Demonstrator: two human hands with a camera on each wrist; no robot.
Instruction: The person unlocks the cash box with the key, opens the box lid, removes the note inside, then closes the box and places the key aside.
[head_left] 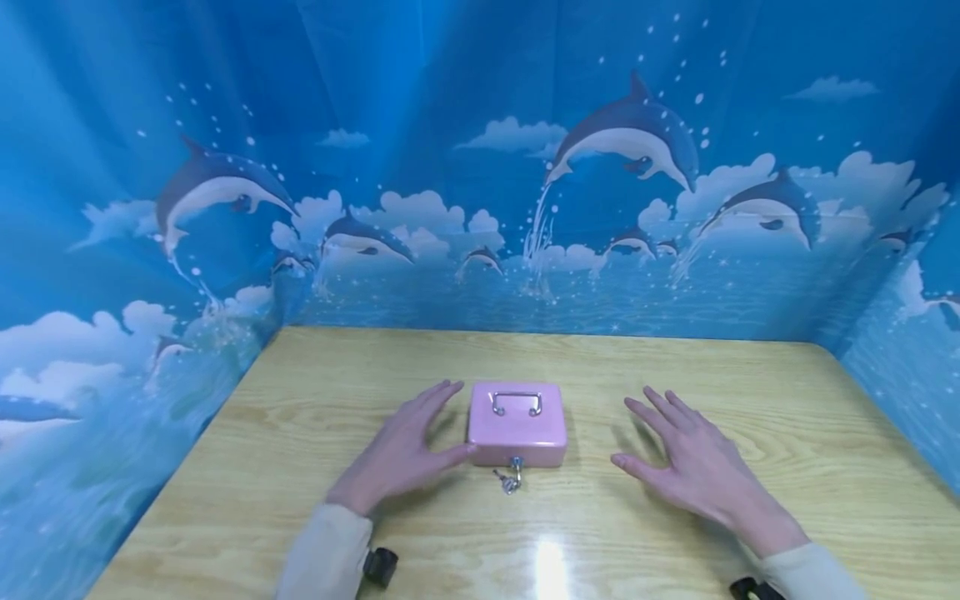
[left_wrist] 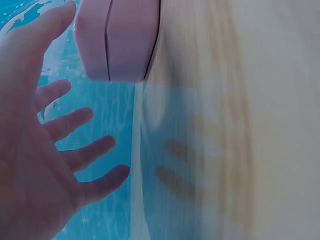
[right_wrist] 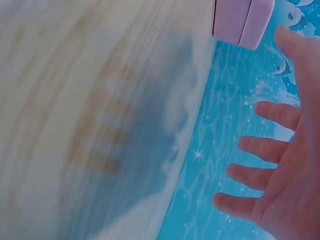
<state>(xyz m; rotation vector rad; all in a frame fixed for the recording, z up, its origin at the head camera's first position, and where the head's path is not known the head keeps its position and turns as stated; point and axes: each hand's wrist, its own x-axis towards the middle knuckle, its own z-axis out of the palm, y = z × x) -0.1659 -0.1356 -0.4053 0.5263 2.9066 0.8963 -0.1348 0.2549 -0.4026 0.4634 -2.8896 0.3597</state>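
Note:
A pink metal box [head_left: 517, 421] with a silver handle [head_left: 517, 395] on its closed lid sits on the wooden table. Keys [head_left: 508, 481] hang from the lock on its near side. The left hand [head_left: 405, 450], fingers spread, is just left of the box, its thumb tip beside the front left corner; whether it touches cannot be told. The right hand [head_left: 693, 467] hovers apart to the right, fingers extended and empty. In the left wrist view the box [left_wrist: 120, 40] is above the left hand [left_wrist: 55, 135]; in the right wrist view the box [right_wrist: 242, 20] is beyond the right hand [right_wrist: 285, 150].
The light wooden table [head_left: 375, 358] extends around the box. A blue curtain [head_left: 450, 292] printed with dolphins and clouds hangs behind it and along both sides. Dark wrist devices [head_left: 380, 567] show near both light sleeves [head_left: 326, 550].

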